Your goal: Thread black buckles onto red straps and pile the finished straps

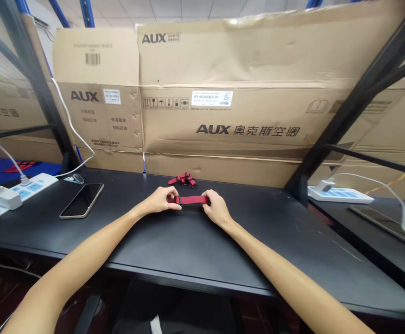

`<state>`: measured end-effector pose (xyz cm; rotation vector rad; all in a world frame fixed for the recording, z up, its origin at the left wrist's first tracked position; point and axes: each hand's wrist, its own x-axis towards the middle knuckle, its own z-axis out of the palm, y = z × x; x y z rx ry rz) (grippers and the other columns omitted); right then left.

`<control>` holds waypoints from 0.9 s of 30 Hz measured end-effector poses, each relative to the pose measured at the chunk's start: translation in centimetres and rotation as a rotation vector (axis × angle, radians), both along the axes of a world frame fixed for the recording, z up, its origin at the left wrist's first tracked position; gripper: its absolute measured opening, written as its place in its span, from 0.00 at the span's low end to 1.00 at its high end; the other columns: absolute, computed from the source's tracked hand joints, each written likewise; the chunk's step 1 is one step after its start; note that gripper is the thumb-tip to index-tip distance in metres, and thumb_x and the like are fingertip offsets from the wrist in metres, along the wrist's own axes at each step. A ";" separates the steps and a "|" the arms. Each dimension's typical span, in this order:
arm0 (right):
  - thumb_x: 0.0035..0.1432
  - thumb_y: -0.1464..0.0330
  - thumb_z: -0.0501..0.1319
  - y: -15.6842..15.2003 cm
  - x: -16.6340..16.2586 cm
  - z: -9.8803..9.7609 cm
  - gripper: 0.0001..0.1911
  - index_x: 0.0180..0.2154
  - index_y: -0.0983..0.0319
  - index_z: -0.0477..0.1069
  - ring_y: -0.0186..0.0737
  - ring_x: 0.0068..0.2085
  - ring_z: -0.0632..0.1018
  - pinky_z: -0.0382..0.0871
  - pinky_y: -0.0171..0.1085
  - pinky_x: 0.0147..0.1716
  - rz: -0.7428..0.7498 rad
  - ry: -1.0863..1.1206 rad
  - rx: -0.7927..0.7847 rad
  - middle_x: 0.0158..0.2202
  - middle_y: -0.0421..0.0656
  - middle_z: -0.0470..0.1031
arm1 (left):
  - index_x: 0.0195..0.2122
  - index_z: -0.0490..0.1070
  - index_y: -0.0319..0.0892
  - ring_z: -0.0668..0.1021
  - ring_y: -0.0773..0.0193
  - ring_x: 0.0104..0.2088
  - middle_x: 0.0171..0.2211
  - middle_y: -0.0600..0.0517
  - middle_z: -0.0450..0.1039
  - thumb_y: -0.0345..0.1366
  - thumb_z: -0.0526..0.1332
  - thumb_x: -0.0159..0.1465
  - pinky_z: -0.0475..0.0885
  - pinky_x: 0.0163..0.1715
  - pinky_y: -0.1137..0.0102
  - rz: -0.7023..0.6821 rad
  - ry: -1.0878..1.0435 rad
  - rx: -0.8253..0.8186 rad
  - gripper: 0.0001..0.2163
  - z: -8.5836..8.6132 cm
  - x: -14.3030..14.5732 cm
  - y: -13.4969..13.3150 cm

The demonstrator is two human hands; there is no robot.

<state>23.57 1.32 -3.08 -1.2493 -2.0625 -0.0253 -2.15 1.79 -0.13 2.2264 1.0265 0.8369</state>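
Both ends of red strap [192, 200] between fingers [170, 204].

Table [188, 250]: phone [81, 200], red straps [183, 180], power strip [32, 185]

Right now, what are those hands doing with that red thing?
A person is pinching a red strap by its ends, the left hand on one end and the right hand on the other, low over a table. More straps lie in a heap just behind. A phone lies to the left, and boxes stand at the back.
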 end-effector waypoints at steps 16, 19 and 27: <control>0.51 0.76 0.53 -1.1 -0.6 0.8 0.12 0.38 0.60 0.68 0.41 0.35 0.72 0.64 0.40 0.38 0.056 0.064 0.027 0.35 0.43 0.73 | 0.43 0.66 0.39 0.63 0.73 0.21 0.23 0.58 0.61 0.45 0.64 0.53 0.59 0.22 0.76 -0.083 -0.162 -0.303 0.20 1.1 -0.6 -0.1; 0.51 0.76 0.51 -2.3 -1.5 1.5 0.15 0.41 0.61 0.67 0.41 0.36 0.74 0.67 0.39 0.38 0.158 0.147 -0.014 0.38 0.44 0.74 | 0.43 0.68 0.38 0.65 0.72 0.24 0.25 0.57 0.64 0.45 0.64 0.54 0.62 0.26 0.75 -0.093 -0.151 -0.231 0.20 1.0 0.3 -0.5; 0.55 0.65 0.59 -4.6 -3.1 2.7 0.18 0.48 0.59 0.65 0.40 0.38 0.75 0.70 0.40 0.39 0.344 0.185 -0.115 0.43 0.46 0.72 | 0.43 0.74 0.41 0.73 0.63 0.35 0.33 0.52 0.73 0.44 0.68 0.49 0.67 0.37 0.70 -0.077 -0.158 -0.077 0.22 0.9 1.6 -1.8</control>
